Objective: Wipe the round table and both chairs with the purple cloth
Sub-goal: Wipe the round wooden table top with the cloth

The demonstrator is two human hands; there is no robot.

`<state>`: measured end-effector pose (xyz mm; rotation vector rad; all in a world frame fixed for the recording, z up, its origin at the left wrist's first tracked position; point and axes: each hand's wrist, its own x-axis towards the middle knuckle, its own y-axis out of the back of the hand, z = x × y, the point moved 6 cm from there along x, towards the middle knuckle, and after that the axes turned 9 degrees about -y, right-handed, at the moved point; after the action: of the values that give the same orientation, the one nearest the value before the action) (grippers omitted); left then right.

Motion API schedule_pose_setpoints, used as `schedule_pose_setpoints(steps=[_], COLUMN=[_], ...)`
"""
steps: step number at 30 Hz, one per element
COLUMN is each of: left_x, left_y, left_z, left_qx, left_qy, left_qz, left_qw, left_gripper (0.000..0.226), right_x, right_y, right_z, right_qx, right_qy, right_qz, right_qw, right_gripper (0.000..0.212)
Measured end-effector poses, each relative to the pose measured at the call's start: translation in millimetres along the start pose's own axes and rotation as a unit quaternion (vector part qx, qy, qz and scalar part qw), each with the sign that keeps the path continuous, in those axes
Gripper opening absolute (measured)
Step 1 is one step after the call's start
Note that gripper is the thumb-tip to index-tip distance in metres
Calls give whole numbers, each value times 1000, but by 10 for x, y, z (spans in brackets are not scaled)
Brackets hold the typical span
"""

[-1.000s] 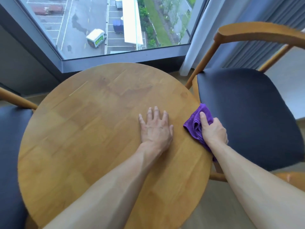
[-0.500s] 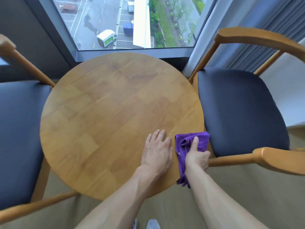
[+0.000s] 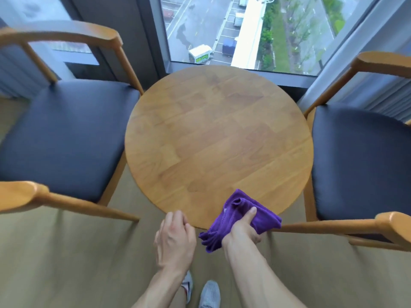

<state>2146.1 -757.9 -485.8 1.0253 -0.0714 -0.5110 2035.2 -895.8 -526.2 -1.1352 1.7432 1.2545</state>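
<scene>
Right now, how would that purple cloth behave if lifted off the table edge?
Probably floppy: the cloth bunches into folds under the right hand, and one end droops below the table rim. Likely light, since one hand's grip holds it. Its fuzzy surface suggests it won't slip.

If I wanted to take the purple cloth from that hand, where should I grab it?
Probably grab the loose folds of the purple cloth hanging off the table edge, coming from the left. The right hand grips the bunched middle, so that dangling end is the free part. The left hand is nearest.
</scene>
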Motion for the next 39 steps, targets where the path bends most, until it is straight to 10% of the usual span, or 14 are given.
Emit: schedule_pose_setpoints(steps=[8, 15, 25, 34, 39], left_x=[-179, -32, 183, 266, 342], left_y=[24, 187, -83, -253, -231], left_z=[-471, -870, -556, -559, -620], left_qx=[-147, -320, -536, -454, -439], left_qy=[149, 328, 409, 394, 377], left_qz=[7, 66, -34, -14, 27], left_qw=[978, 886, 738, 799, 815], left_gripper=[9, 45, 24, 50, 82], right_x=[-363, -566, -604, -636, -686], right_y=[-347, -651, -620, -496, -465], right_z=[785, 1240, 1285, 1063, 862], right_qx=[-67, -126, -176, -337, -507], right_qy=[-117, -211, -203, -127, -73], right_qz=[-116, -155, -166, -186, -228], right_qw=[984, 957, 949, 914, 828], right_gripper=[65, 84, 81, 70, 66])
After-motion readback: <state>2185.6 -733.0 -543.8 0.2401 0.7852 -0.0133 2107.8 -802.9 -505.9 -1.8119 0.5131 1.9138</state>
